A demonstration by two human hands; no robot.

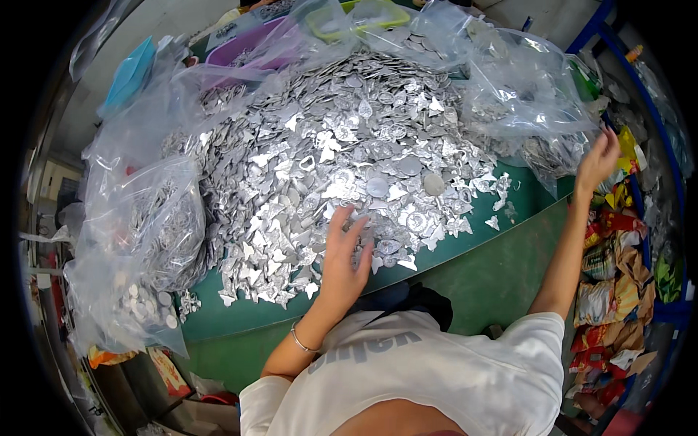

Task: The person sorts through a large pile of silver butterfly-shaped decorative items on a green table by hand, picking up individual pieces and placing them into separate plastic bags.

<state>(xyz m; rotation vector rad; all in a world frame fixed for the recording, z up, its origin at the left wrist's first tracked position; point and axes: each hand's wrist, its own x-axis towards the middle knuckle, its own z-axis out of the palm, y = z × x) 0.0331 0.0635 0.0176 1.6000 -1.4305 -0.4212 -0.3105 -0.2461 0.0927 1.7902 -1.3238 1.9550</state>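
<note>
- Broadly, a green table spans the middle of the frame, its near edge sloping up towards the right.
- On it, across the centre, spreads the heap of flat silvery pieces, loose and overlapping.
- Clear bags flank it: a filled bag at left, a crumpled bag at upper right.
- Below centre, the left hand is over the heap's near edge, fingers parted and slightly bent, no piece visibly held; whether they touch is unclear.
- At right, the right hand is beside the crumpled bag, fingers loosely extended; I cannot tell if it grips plastic.
- Smallest, round discs lie among the shapes.
- Probably the step is picking through loose pieces; the next move calls for a light fingertip pinch.
</note>
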